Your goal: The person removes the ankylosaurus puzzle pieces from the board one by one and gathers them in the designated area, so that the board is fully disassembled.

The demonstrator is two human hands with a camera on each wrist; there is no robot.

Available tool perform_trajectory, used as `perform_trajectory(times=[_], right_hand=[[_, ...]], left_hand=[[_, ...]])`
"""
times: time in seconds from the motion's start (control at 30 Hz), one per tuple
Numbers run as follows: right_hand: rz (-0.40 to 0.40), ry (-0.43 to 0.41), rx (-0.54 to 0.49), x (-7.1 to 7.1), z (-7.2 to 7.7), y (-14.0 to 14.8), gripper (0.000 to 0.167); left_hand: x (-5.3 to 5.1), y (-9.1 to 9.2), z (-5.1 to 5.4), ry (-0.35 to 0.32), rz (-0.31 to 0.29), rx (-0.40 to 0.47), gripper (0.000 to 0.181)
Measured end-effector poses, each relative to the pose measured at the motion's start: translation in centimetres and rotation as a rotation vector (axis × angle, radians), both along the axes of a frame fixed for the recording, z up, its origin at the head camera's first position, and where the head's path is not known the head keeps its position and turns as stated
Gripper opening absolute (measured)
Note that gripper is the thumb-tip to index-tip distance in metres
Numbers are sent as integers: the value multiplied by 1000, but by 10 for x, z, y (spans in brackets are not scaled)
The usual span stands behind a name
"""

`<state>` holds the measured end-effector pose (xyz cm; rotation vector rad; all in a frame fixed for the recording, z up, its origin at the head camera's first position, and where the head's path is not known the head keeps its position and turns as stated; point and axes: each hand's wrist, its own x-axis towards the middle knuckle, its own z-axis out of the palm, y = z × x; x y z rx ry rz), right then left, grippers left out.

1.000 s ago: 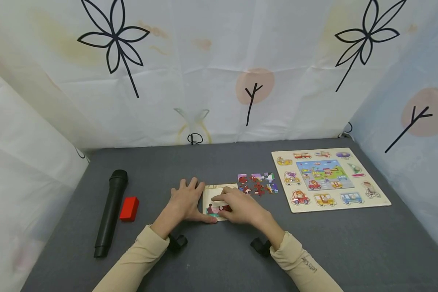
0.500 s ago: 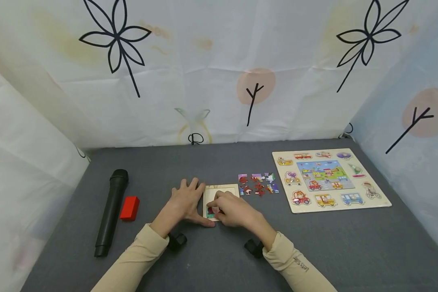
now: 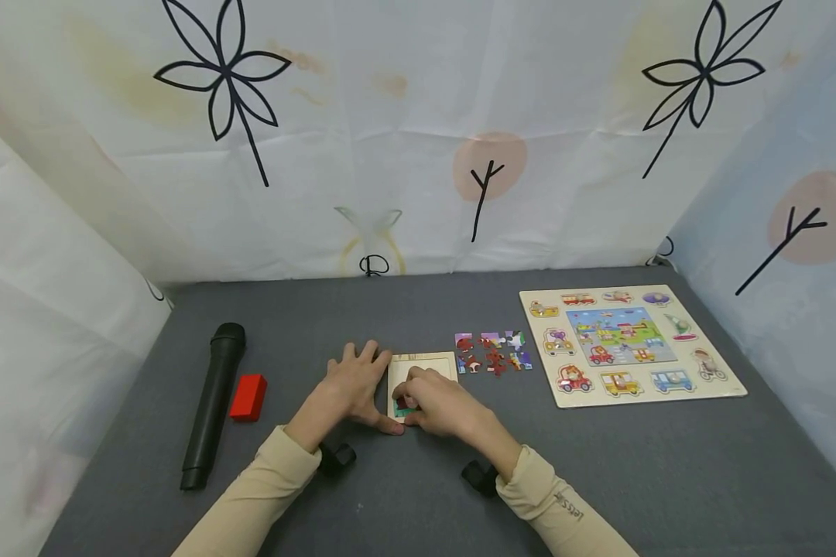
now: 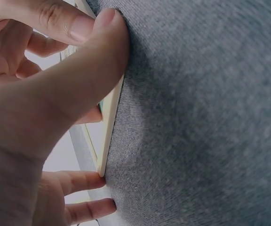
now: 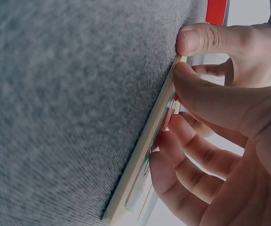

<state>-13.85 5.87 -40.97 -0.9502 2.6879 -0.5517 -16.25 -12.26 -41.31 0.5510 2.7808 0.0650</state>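
Note:
A small wooden puzzle tray (image 3: 443, 357) lies at the table's middle, with red and green pieces (image 3: 404, 412) in its near left corner. Spread around the tray's left side, my left hand (image 3: 354, 391) has its thumb at the near edge; in the left wrist view, fingers touch the far end of the tray rim (image 4: 108, 136). My right hand (image 3: 447, 404) is over the tray with bent fingers. In the right wrist view, its fingertips pinch a reddish puzzle piece (image 5: 168, 118) low over the tray, partly hidden by the fingers.
Loose puzzle pieces (image 3: 495, 360) lie right of the tray. A large picture board (image 3: 710, 384) is at the right. At the left are a red block (image 3: 248, 398) and a black microphone (image 3: 212, 410). A patterned cloth wall (image 3: 390, 155) stands behind the table.
My right hand has moved left and slightly towards me over the tray, its fingers more bent. The left thumb has slid slightly left along the near edge.

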Motion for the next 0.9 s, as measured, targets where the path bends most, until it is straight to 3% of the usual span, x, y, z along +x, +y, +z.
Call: perform_trajectory(times=[0.4,0.9], right_hand=[[-14,9,22,0,-2,-1,22],[-31,27,-31,0,-2,-2,33]], left_hand=[[0,0,0,-6,12,4,118],[0,2,-1,-8,25,-11,120]])
